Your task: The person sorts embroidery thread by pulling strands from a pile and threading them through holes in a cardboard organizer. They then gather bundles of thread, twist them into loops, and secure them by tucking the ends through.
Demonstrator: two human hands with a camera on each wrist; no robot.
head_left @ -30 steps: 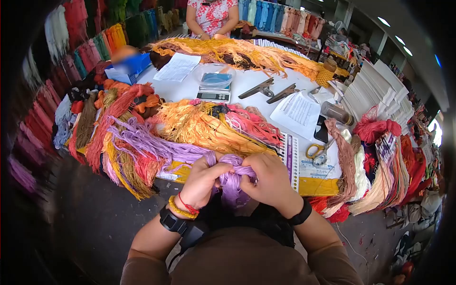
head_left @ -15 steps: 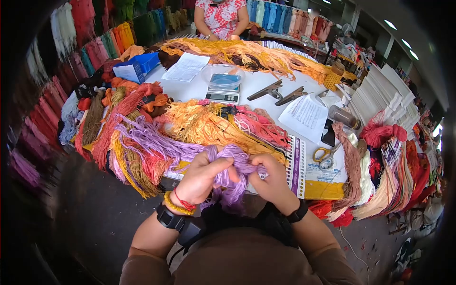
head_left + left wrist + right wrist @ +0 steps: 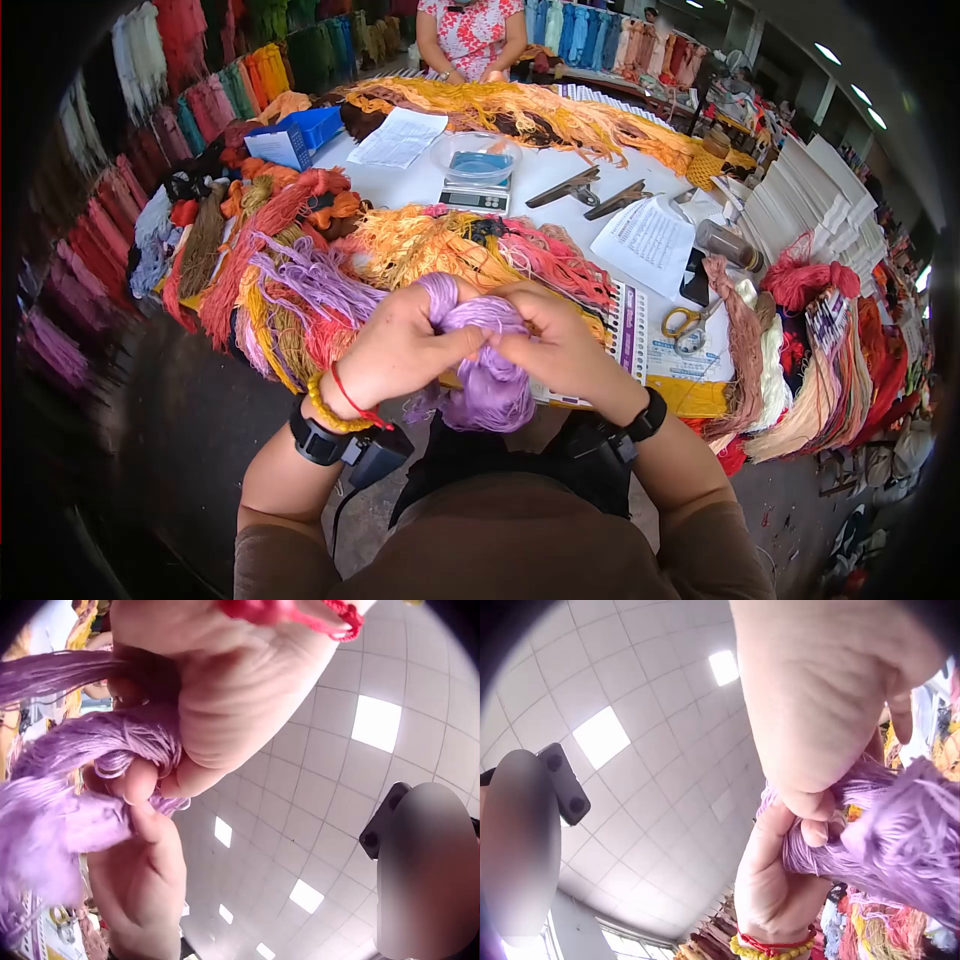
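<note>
In the head view, a bunched lilac thread skein (image 3: 490, 390) hangs between my two hands, close in front of my body. My left hand (image 3: 400, 340) holds its looped upper part, fingers curled round the strands. My right hand (image 3: 555, 345) pinches the skein from the other side, and the thumbs meet on it. Seen from the left wrist, the thread (image 3: 97, 742) passes through the left hand's grip, with the right hand (image 3: 142, 885) below it. In the right wrist view, strands (image 3: 900, 832) spread out from between the fingers, partly hidden by them.
Lilac strands (image 3: 310, 275) and orange skeins (image 3: 430, 245) lie on the table before me. Scissors (image 3: 685, 328), a hole-punched colour card (image 3: 628, 330), a digital scale (image 3: 475, 197) and metal clips (image 3: 565, 188) lie around. Behind the table stands a person (image 3: 470, 40).
My right hand has come in from the right, where it pinched a few strands, to meet the left thumb. Both wrists have turned, and the lilac skein hangs in a fuller bunch beneath the hands.
</note>
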